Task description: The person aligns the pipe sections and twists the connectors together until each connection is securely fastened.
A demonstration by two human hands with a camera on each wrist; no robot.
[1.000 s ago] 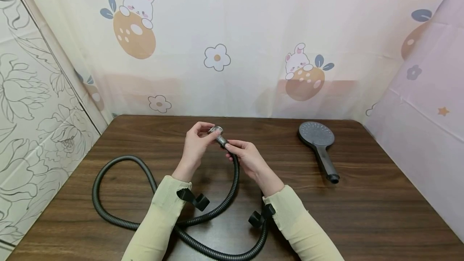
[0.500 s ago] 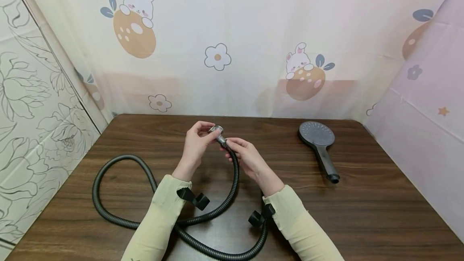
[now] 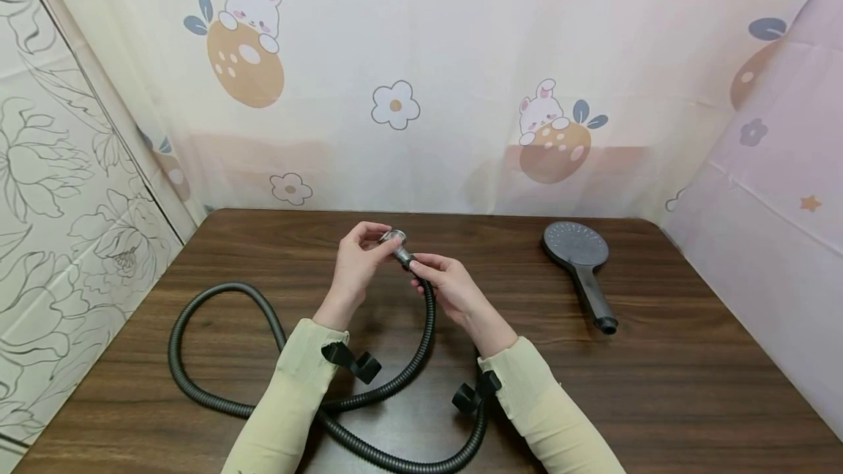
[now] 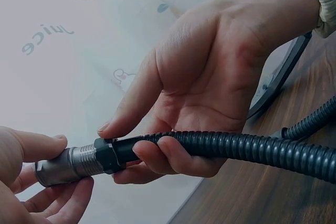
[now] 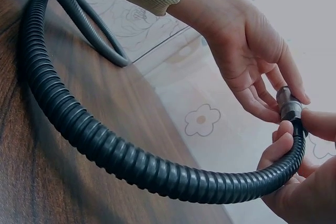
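Thumb and fingers of my left hand [image 3: 352,265] pinch a silver-grey metal connector [image 4: 58,169] above the middle of the table. Its ridged, thread-like part [image 4: 86,159] shows in the left wrist view, meeting a dark collar [image 4: 109,156] at the end of a black corrugated shower hose [image 3: 428,328]. On that collar lie the thumb and fingers of my right hand [image 3: 454,287], with the other fingers curled under the hose in the left wrist view. From there the hose bends down to the table and loops under my left forearm. A grey shower head [image 3: 579,262] lies to the right, untouched.
The brown wooden table [image 3: 691,371] carries the hose, whose large loop lies at the left. Behind the table's far edge hangs a patterned curtain [image 3: 448,42]. Black camera mounts [image 3: 356,363] are strapped at both cuffs, close to the hose.
My right fingertips rose slightly on the collar half a second ago and are now lower again, much as in the first frame. My left hand, the hose loop and the shower head stay in place.
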